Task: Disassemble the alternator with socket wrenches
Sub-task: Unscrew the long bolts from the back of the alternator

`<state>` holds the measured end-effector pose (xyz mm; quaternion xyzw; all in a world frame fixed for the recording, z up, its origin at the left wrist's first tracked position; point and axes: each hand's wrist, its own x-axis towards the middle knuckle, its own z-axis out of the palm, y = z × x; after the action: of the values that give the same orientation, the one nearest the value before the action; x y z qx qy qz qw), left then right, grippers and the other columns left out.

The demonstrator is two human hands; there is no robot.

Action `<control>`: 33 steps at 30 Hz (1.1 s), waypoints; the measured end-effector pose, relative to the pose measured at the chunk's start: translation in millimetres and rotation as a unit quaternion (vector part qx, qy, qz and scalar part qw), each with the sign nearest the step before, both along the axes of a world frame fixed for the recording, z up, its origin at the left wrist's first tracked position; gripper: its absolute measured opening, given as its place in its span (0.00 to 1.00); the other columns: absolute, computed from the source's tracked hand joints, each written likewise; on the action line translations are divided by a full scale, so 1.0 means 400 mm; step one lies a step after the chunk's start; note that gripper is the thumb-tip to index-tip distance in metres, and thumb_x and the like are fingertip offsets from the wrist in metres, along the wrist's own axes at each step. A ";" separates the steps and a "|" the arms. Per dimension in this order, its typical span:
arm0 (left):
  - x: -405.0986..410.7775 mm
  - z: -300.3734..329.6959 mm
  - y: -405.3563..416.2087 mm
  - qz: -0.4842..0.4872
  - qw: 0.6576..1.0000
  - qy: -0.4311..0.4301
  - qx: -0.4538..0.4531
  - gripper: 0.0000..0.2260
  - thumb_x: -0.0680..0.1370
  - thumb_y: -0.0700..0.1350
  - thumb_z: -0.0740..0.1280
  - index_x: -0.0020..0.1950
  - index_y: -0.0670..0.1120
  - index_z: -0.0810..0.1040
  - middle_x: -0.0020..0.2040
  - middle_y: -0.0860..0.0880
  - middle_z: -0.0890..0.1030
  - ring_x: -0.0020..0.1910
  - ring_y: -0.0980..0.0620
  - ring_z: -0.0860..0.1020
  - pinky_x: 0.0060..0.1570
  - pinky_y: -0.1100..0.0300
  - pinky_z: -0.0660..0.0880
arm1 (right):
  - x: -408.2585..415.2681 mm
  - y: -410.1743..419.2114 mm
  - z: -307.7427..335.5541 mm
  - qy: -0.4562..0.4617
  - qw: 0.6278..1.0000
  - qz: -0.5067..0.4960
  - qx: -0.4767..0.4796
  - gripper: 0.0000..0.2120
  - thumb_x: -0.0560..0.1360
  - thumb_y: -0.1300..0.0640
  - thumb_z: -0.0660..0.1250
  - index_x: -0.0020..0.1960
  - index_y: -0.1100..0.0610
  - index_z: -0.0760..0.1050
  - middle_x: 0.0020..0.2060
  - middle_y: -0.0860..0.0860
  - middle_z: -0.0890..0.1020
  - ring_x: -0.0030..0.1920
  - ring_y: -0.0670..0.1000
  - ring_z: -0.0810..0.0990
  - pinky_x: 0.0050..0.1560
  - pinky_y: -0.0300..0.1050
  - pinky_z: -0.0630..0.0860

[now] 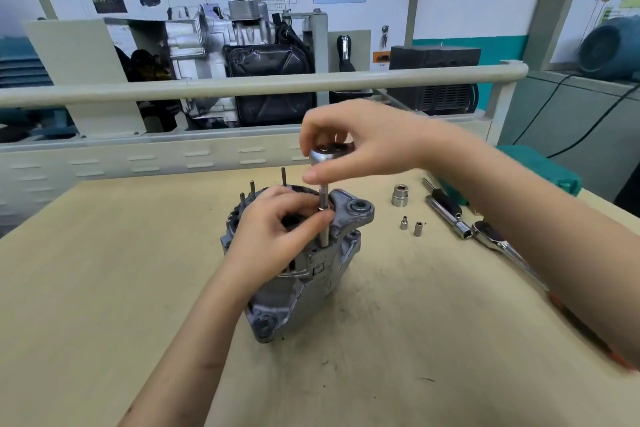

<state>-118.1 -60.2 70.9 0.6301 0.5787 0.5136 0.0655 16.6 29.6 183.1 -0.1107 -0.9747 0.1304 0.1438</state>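
A grey cast-metal alternator (304,263) stands on end near the middle of the pale wooden workbench (104,288), with three thin dark studs (284,177) rising from its far top edge. The left hand (277,229) rests on top of the alternator, its fingers curled and its thumb and forefinger pinching the slim steel extension shaft (323,215) just where it passes the alternator's upper rim. The shaft stands upright, its lower end seated in the housing below the rim beside the mounting ear (358,208). The right hand (360,146) is directly above the alternator, fingers curled round the round chrome ratchet head (330,152) that caps the shaft (thumb underneath, fingertips over the top), so both hands are closed on the one tool.

To the right of the alternator, on the bench, stand a large chrome socket (400,196) and, nearer, two small chrome sockets (411,226) side by side. Further right of these lie a black-handled driver bar (446,203) and a chrome ratchet wrench (491,239), partly hidden under the right forearm. Behind the alternator, beyond a cream rail (242,83), sits a cutaway gearbox display (242,55).
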 end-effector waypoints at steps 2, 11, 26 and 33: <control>0.001 0.005 0.001 0.001 1.000 0.011 0.003 0.09 0.70 0.46 0.72 0.39 0.61 0.77 0.39 0.54 0.77 0.42 0.63 0.75 0.44 0.71 0.69 | 0.024 0.008 0.038 -0.067 0.996 0.004 -0.059 0.08 0.74 0.55 0.67 0.53 0.52 0.75 0.41 0.40 0.78 0.40 0.36 0.75 0.42 0.29 0.70; 0.007 0.011 -0.002 0.009 1.000 0.001 0.012 0.10 0.70 0.45 0.72 0.37 0.60 0.76 0.37 0.56 0.76 0.39 0.66 0.74 0.39 0.74 0.69 | 0.013 -0.032 0.058 -0.106 0.984 -0.082 0.117 0.18 0.71 0.41 0.61 0.54 0.51 0.77 0.39 0.45 0.83 0.38 0.40 0.78 0.40 0.34 0.71; 0.023 0.017 -0.010 0.037 0.993 0.113 0.016 0.08 0.72 0.48 0.71 0.47 0.45 0.83 0.35 0.61 0.72 0.41 0.60 0.71 0.47 0.52 0.68 | 0.015 -0.041 0.055 -0.125 0.984 -0.062 0.108 0.13 0.76 0.49 0.60 0.56 0.53 0.75 0.44 0.48 0.81 0.43 0.46 0.77 0.46 0.45 0.72; 0.029 0.000 -0.001 0.065 0.987 0.130 0.061 0.22 0.70 0.59 0.61 0.31 0.39 0.76 0.27 0.49 0.72 0.33 0.52 0.70 0.35 0.54 0.68 | -0.004 -0.070 -0.037 0.049 0.963 -0.163 0.210 0.18 0.71 0.36 0.60 0.41 0.51 0.64 0.29 0.43 0.68 0.32 0.46 0.68 0.29 0.41 0.61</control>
<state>-106.3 -60.7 70.8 0.6554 0.5896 0.4649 -0.0825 14.9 1.6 168.1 -0.2289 -0.9407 -0.0972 0.2305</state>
